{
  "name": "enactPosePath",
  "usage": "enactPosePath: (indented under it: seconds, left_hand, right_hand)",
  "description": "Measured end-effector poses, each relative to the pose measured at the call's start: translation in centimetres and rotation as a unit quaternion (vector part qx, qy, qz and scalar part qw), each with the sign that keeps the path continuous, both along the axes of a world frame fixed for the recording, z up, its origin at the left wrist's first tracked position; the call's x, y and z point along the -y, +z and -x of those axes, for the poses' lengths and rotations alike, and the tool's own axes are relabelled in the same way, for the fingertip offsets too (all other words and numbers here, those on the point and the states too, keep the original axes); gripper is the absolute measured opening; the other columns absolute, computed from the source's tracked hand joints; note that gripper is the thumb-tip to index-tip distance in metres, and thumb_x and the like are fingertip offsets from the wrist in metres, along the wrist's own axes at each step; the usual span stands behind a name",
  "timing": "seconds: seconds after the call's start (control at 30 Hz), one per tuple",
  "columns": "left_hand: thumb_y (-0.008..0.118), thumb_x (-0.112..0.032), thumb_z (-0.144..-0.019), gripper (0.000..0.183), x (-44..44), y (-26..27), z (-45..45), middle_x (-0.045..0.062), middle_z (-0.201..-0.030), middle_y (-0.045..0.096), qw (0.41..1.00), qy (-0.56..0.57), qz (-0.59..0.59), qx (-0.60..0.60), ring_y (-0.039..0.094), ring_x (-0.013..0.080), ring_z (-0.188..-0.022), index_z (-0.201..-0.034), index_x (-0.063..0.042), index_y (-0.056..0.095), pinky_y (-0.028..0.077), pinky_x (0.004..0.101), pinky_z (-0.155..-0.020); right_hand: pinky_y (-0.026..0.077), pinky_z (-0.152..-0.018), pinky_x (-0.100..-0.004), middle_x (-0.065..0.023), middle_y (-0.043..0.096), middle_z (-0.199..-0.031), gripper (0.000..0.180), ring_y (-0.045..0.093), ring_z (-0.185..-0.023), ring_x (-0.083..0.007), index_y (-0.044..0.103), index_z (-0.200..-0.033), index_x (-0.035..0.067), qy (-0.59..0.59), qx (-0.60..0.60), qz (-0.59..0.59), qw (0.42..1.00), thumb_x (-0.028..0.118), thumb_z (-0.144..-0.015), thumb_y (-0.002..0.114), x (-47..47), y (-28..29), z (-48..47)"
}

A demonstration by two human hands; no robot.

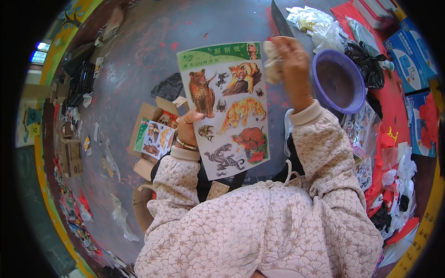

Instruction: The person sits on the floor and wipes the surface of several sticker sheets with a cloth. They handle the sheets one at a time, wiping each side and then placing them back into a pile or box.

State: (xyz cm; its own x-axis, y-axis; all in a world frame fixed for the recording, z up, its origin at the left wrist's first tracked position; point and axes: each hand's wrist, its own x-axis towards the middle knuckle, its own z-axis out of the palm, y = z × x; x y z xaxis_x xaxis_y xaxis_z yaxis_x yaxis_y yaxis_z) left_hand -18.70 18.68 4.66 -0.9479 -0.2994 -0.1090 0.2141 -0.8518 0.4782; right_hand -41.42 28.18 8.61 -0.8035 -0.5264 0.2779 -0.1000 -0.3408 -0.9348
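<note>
My left hand grips the left edge of a sheet of animal sticker pictures, its thumb on the front. The sheet faces up, slightly tilted, with a green printed header and leopards, big cats and dark small designs. Just off the sheet's upper right corner, my right hand holds a pale, crumpled cloth between thumb and fingers. A dark blade shows just beyond the right hand; whether the hand touches it cannot be told.
A purple basin of murky liquid stands right of my right hand. An open cardboard box with a similar sheet is at the left. Plastic bags, a black bag and red material lie at the right. Scraps litter the floor.
</note>
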Motion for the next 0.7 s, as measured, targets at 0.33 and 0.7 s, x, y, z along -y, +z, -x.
enactPosePath:
  seconds: [0.33,0.7]
  left_hand:
    - [0.031,-0.036,-0.093,0.046,-0.6,-1.2,2.3,0.016,-0.112,0.052,0.994,0.088,-0.056,0.031,0.054,0.0263,-0.099,-0.119,0.000,0.040,0.042,0.0390,-0.088]
    - [0.026,-0.027,-0.094,0.038,-0.1,-1.0,0.1,0.009,-0.106,0.055,0.987,0.076,0.132,-0.054,0.056,0.0169,-0.088,-0.119,-0.004,0.044,0.048,0.0317,-0.078]
  right_hand:
    - [0.045,-0.057,-0.0314,-0.0112,0.054,-0.073,0.010,0.057,-0.066,-0.0261,0.054,-0.083,0.003,0.000,-0.336,-0.080,0.938,0.002,-0.074,0.059,0.8,-2.5,-9.3]
    - [0.044,-0.044,-0.0268,-0.0042,0.054,-0.076,0.017,0.057,-0.062,-0.0157,0.053,-0.081,0.006,0.197,-0.526,0.007,0.828,0.002,-0.065,0.059,-0.8,-3.0,-11.8]
